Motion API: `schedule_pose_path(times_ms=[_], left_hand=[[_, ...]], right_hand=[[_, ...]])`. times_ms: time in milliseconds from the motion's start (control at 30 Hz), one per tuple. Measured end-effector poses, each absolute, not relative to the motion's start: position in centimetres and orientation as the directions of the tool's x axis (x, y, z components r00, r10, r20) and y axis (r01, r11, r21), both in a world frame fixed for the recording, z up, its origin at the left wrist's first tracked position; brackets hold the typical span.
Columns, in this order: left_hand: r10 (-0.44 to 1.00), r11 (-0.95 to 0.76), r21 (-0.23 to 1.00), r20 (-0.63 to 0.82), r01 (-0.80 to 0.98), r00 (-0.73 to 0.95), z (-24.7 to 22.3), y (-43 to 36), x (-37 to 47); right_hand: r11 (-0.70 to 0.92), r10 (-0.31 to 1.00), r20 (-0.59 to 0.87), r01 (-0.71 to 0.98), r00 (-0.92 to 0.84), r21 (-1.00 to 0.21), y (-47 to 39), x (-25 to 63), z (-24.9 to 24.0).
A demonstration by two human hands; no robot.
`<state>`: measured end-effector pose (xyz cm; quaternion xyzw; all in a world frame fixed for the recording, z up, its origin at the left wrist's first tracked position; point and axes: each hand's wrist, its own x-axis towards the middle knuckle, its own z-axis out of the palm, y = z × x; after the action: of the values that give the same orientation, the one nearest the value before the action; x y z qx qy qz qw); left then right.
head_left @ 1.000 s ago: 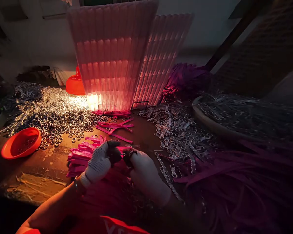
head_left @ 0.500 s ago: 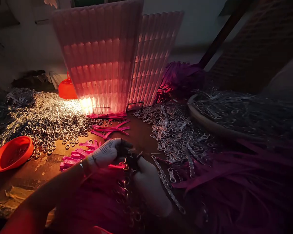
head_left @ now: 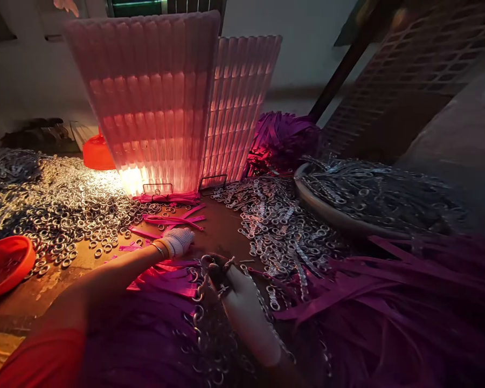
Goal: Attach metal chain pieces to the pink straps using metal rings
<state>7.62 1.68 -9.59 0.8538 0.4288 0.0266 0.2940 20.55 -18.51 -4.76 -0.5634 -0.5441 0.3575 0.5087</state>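
Note:
Both my hands wear white knit gloves. My left hand point(head_left: 180, 240) reaches forward over a stack of pink straps point(head_left: 173, 272) on the table, fingers curled down onto them; what it grips is hidden. My right hand point(head_left: 236, 293) is closed on metal rings at the top of a chain of linked silver rings point(head_left: 202, 323) that hangs down toward my lap. More loose pink straps point(head_left: 173, 218) lie just beyond my left hand.
A pile of loose silver rings point(head_left: 60, 202) covers the left of the table, with an orange bowl point(head_left: 2, 264) at its near edge. Silver clasps point(head_left: 278, 226) are heaped right of centre beside a full round tray point(head_left: 347, 199). Two ribbed translucent stacks point(head_left: 153, 102) stand behind, lit from below.
My left hand has left the right hand and reached forward to the pink straps. My right hand has stayed put with the ring chain. The view has shifted right.

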Motion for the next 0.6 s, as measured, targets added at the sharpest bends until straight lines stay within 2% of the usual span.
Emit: schedule_pose_path(times_ms=[67,167,267,333,433,533,600], left_hand=[[0.798,-0.333,0.642,-0.198,0.69,0.569,-8.1,1.4,5.1],[0.84,-0.166,0.803,-0.189,0.572,0.509,-5.6,-0.5,1.0],[0.861,-0.066,0.894,-0.173,0.443,0.478,-3.8,-4.5,-1.7],[0.868,0.029,0.945,-0.185,0.325,0.461,-3.2,-7.6,-2.1],[0.88,0.152,0.974,-0.212,0.17,0.425,-2.8,-11.3,-1.8],[0.903,0.111,0.968,-0.193,0.225,0.384,-2.3,-12.9,-1.3],[0.905,-0.047,0.942,-0.1,0.331,0.413,-2.0,-13.4,-1.2]], right_hand=[[0.096,0.982,0.142,0.311,0.128,-0.946,-18.0,21.0,-5.0],[0.153,0.976,0.205,0.448,0.069,-0.881,-16.8,21.0,-5.0],[0.228,0.967,0.249,0.582,-0.045,-0.781,-15.6,19.6,-4.4],[0.267,0.957,0.266,0.7,-0.113,-0.662,-15.0,18.2,-3.9],[0.309,0.929,0.323,0.862,-0.182,-0.401,-15.0,16.3,-3.2],[0.362,0.877,0.398,0.915,-0.269,-0.181,-15.8,15.5,-3.1],[0.394,0.828,0.46,0.916,-0.319,-0.075,-16.6,15.5,-3.3]])
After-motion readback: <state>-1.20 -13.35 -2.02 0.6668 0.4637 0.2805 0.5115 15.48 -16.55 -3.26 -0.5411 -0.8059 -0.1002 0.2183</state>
